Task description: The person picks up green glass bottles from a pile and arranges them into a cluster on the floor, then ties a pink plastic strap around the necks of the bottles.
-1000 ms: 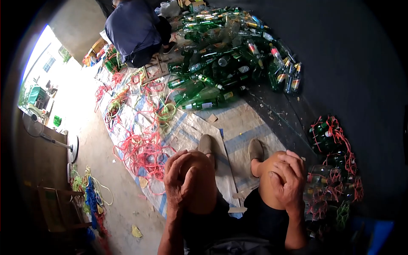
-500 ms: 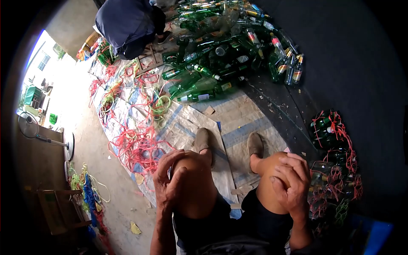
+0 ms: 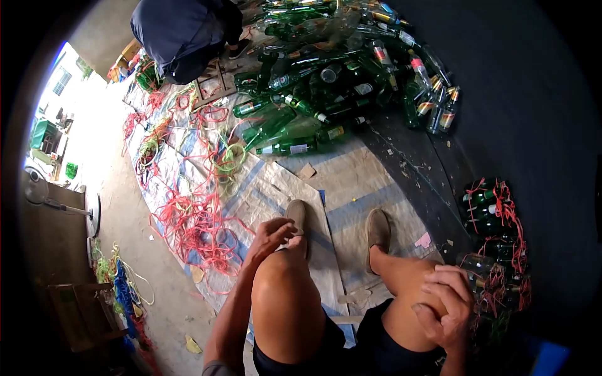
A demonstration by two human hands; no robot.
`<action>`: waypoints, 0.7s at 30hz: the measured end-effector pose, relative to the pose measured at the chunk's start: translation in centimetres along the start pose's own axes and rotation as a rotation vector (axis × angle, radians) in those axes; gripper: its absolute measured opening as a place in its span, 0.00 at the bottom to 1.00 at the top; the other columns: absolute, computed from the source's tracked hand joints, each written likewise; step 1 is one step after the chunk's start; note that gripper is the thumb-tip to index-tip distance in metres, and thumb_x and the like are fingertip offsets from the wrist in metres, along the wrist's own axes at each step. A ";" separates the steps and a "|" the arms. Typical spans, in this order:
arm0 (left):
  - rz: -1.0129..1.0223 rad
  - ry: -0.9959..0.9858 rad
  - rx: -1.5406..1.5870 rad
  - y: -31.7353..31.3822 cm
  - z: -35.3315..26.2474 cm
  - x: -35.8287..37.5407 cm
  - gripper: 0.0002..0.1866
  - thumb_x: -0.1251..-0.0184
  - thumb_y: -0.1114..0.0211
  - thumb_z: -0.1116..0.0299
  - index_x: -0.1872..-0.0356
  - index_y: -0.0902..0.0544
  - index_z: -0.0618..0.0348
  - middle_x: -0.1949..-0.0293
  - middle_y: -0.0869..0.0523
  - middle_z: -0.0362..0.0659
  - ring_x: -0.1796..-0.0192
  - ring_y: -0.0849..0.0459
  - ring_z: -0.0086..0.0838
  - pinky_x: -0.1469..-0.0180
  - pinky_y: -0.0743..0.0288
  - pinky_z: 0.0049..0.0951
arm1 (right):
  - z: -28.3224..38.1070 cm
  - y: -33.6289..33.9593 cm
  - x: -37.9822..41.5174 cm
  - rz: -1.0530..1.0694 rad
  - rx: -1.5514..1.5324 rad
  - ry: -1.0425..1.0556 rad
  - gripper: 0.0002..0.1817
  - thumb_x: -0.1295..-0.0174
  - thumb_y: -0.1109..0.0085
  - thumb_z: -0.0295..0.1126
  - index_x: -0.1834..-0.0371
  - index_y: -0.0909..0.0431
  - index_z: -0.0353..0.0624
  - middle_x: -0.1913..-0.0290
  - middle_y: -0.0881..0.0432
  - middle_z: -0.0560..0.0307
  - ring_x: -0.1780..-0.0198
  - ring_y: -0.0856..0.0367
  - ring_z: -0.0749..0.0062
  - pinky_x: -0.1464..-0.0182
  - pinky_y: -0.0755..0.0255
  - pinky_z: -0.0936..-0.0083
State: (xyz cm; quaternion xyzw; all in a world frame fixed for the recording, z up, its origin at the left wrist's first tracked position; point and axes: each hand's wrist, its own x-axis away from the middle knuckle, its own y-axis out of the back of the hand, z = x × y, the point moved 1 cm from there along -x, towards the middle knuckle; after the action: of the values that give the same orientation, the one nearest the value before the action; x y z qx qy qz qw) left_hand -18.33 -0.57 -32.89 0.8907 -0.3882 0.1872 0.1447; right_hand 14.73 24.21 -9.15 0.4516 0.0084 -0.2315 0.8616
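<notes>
My left hand (image 3: 274, 237) is held just past my left knee (image 3: 282, 276), its fingers loosely extended to the right above my shoe (image 3: 296, 216). Nothing is in it. Resting against the outer side of my right knee (image 3: 407, 285), my right hand (image 3: 446, 304) has bent, slightly parted fingers and a separate thumb, and it is empty too. A tangle of pink plastic string (image 3: 197, 229) lies to the left of my left hand. On the right, closest to my right hand, are bottles bound with pink string (image 3: 495, 210).
A big heap of green glass bottles (image 3: 338, 81) lies ahead on a striped tarp (image 3: 357, 182). At the upper left a person in dark clothes (image 3: 182, 31) bends beside a wooden frame (image 3: 214, 81). A fan (image 3: 63, 203) and a wooden stool (image 3: 81, 313) stand left.
My left hand has lifted off the knee and swung forward and to the right. My right hand has shifted slightly down and right with the knee. The view has tilted a little.
</notes>
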 end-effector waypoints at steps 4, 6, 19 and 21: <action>0.113 -0.045 -0.255 -0.5 4.2 -4.1 0.20 0.22 0.31 0.57 0.46 0.12 0.68 0.53 0.06 0.51 0.51 0.07 0.39 0.48 0.15 0.40 | -0.7 0.3 -0.8 0.058 -0.041 -0.025 0.16 0.44 0.22 0.35 0.57 0.11 0.36 0.49 0.11 0.48 0.44 0.12 0.44 0.38 0.17 0.53; 0.145 -0.080 -0.390 -1.0 6.4 -6.1 0.18 0.24 0.30 0.58 0.50 0.13 0.66 0.55 0.07 0.50 0.52 0.07 0.41 0.50 0.14 0.42 | -0.9 0.7 -1.4 0.130 -0.064 -0.032 0.16 0.41 0.25 0.33 0.54 0.12 0.35 0.49 0.11 0.46 0.42 0.13 0.47 0.38 0.18 0.54; 0.237 -0.781 -0.932 -5.7 15.3 -16.0 0.09 0.33 0.29 0.63 0.69 0.19 0.52 0.66 0.15 0.43 0.60 0.10 0.44 0.61 0.15 0.44 | -5.2 -2.3 -8.5 0.153 -0.400 0.150 0.21 0.32 0.30 0.44 0.65 0.16 0.31 0.65 0.13 0.41 0.65 0.14 0.48 0.59 0.18 0.53; 0.276 -0.758 -1.017 -6.0 14.8 -15.9 0.09 0.33 0.29 0.64 0.71 0.20 0.50 0.68 0.17 0.41 0.62 0.11 0.41 0.63 0.16 0.43 | -5.8 -2.6 -10.0 0.252 -0.449 0.135 0.21 0.30 0.31 0.44 0.63 0.16 0.30 0.65 0.13 0.42 0.66 0.14 0.50 0.60 0.18 0.55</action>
State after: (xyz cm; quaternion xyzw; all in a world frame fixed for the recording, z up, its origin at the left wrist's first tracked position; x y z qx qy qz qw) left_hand -20.59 7.50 -53.75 0.6573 -0.5634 -0.3304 0.3760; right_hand 5.92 31.37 -12.32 0.2608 0.0608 -0.0843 0.9598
